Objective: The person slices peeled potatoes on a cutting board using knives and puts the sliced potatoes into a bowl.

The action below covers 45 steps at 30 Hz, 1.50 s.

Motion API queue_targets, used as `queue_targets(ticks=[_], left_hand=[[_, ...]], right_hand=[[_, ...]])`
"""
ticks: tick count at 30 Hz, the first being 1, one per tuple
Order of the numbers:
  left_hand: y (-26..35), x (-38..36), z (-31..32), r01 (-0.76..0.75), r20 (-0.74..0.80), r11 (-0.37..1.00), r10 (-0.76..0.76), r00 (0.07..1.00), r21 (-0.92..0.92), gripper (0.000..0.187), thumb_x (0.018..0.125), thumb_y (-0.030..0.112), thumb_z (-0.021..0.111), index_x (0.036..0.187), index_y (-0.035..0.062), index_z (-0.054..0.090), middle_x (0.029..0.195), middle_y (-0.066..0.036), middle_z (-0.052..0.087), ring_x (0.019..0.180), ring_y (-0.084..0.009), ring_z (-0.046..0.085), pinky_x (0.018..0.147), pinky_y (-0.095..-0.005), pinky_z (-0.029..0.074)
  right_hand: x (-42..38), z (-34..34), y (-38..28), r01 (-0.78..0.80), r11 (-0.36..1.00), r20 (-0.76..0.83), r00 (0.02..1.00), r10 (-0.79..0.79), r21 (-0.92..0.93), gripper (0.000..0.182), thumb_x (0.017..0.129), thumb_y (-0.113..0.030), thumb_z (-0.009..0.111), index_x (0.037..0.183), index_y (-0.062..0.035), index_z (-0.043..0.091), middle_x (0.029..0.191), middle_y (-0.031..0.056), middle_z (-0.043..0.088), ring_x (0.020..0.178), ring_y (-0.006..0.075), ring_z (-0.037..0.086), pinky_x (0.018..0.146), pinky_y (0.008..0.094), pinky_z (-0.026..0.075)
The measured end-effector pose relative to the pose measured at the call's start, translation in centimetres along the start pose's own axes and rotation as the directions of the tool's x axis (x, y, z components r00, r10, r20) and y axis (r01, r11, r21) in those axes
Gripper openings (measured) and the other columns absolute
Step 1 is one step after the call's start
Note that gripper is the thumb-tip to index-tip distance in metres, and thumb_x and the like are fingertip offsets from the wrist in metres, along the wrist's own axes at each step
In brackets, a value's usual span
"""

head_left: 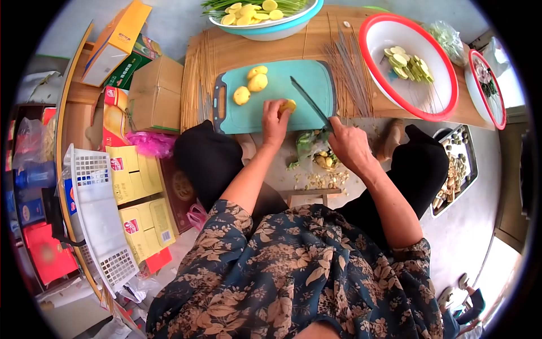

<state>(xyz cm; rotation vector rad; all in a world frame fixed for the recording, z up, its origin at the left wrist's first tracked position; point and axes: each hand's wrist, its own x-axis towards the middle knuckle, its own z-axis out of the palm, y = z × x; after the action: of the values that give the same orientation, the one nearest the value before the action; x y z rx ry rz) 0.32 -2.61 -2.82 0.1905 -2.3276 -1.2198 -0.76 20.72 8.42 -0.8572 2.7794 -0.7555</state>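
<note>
My left hand (274, 122) is closed around a peeled potato (288, 105) at the near edge of a teal cutting board (226, 118). In my right hand (350, 146) is a kitchen knife (309, 99), gripped by its handle, its dark blade slanting up and left over the board, apart from the potato. Three more peeled potatoes, one of them in front (241, 95), lie on the board's left half. Beyond the board stands a blue-rimmed basin (293, 27) with yellow slices and long green stems.
Thin skewers (197, 73) lie left of the board, with metal ones (349, 73) at right. A red-rimmed basin (368, 62) holds skewered green slices. Below the table, a plastic bag (307, 148) and scraps lie between my legs. Cardboard boxes (155, 93) stand left; a tray (473, 169) sits right.
</note>
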Motion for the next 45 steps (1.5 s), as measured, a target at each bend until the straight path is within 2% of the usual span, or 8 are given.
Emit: queue_targets(ticks=[3, 5, 8, 10, 24, 27, 42, 45], left_hand=[[0.0, -0.3, 0.3, -0.068, 0.018, 0.998, 0.067, 0.998, 0.011, 0.026, 0.087, -0.003, 0.065, 0.110, 0.0069, 0.065, 0.108, -0.011, 0.056, 0.080, -0.0227, 0.059, 0.070, -0.0317, 0.051], [0.4, -0.5, 0.6, -0.065, 0.028, 0.998, 0.065, 0.998, -0.001, 0.027, 0.086, -0.004, 0.063, 0.110, 0.0069, 0.063, 0.108, -0.017, 0.054, 0.090, -0.0345, 0.061, 0.076, -0.0419, 0.051], [0.7, -0.9, 1.0, -0.097, -0.042, 0.993, 0.100, 0.994, 0.061, 0.029, 0.087, -0.004, 0.061, 0.113, 0.0081, 0.063, 0.109, -0.017, 0.053, 0.089, -0.0349, 0.061, 0.075, -0.0430, 0.051], [0.6, -1.0, 1.1, -0.115, -0.042, 0.988, 0.120, 0.992, 0.102, 0.029, 0.087, -0.004, 0.060, 0.113, 0.0084, 0.063, 0.109, -0.017, 0.053, 0.089, -0.0353, 0.061, 0.075, -0.0435, 0.051], [-0.3, -0.9, 0.8, -0.144, -0.001, 0.982, 0.146, 0.989, 0.121, 0.030, 0.090, 0.000, 0.057, 0.117, 0.0098, 0.064, 0.112, -0.018, 0.053, 0.093, -0.0378, 0.061, 0.076, -0.0457, 0.051], [-0.4, -0.9, 0.8, -0.153, 0.011, 0.978, 0.153, 0.988, 0.139, 0.023, 0.092, 0.000, 0.058, 0.114, 0.0036, 0.065, 0.114, -0.017, 0.054, 0.095, -0.0335, 0.060, 0.081, -0.0404, 0.051], [0.1, -0.6, 0.5, -0.208, -0.005, 0.963, 0.212, 0.977, 0.174, 0.022, 0.092, 0.003, 0.058, 0.113, 0.0090, 0.062, 0.112, -0.018, 0.053, 0.092, -0.0382, 0.061, 0.078, -0.0465, 0.051], [-0.1, -0.9, 0.5, -0.158, 0.013, 0.977, 0.158, 0.987, 0.144, 0.025, 0.091, 0.003, 0.058, 0.115, 0.0062, 0.061, 0.113, -0.018, 0.054, 0.103, -0.0379, 0.057, 0.087, -0.0450, 0.049]], right_hand=[[0.0, 0.2, -0.2, 0.051, 0.998, 0.008, 0.999, -0.051, -0.021, 0.014, 0.088, -0.008, 0.051, 0.101, -0.0024, 0.052, 0.071, 0.0217, 0.066, 0.067, 0.0442, 0.065, 0.062, 0.0553, 0.050], [0.0, -0.3, -0.7, 0.019, 0.999, 0.088, 0.996, -0.015, -0.049, 0.026, 0.089, -0.008, 0.053, 0.114, -0.0019, 0.053, 0.074, 0.0216, 0.066, 0.070, 0.0429, 0.065, 0.065, 0.0529, 0.051], [-0.4, -0.1, -0.8, 0.024, 0.994, 0.103, 0.995, -0.013, -0.106, 0.024, 0.088, -0.006, 0.053, 0.112, -0.0023, 0.053, 0.073, 0.0203, 0.066, 0.069, 0.0422, 0.066, 0.063, 0.0528, 0.051], [-0.6, 0.2, -0.8, 0.074, 0.990, 0.060, 0.996, -0.068, -0.119, 0.010, 0.089, -0.006, 0.051, 0.098, -0.0048, 0.052, 0.068, 0.0188, 0.066, 0.064, 0.0393, 0.066, 0.059, 0.0522, 0.051], [-0.8, -0.2, -0.7, 0.086, 0.990, 0.084, 0.994, -0.077, -0.110, 0.007, 0.089, -0.003, 0.051, 0.095, -0.0027, 0.052, 0.066, 0.0198, 0.064, 0.063, 0.0395, 0.066, 0.058, 0.0506, 0.051], [-0.7, -0.5, -0.9, 0.089, 0.990, 0.096, 0.992, -0.079, -0.106, 0.005, 0.088, -0.003, 0.051, 0.094, -0.0023, 0.052, 0.064, 0.0204, 0.064, 0.063, 0.0399, 0.066, 0.057, 0.0505, 0.051], [2.3, 1.7, -0.6, 0.092, 0.989, 0.103, 0.991, -0.080, -0.117, 0.006, 0.089, -0.004, 0.051, 0.092, 0.0002, 0.054, 0.065, 0.0224, 0.064, 0.066, 0.0418, 0.067, 0.061, 0.0512, 0.052], [1.3, 0.4, -1.2, 0.081, 0.991, 0.087, 0.994, -0.071, -0.109, 0.006, 0.089, -0.005, 0.051, 0.093, -0.0006, 0.053, 0.064, 0.0219, 0.063, 0.065, 0.0412, 0.067, 0.060, 0.0514, 0.051]])
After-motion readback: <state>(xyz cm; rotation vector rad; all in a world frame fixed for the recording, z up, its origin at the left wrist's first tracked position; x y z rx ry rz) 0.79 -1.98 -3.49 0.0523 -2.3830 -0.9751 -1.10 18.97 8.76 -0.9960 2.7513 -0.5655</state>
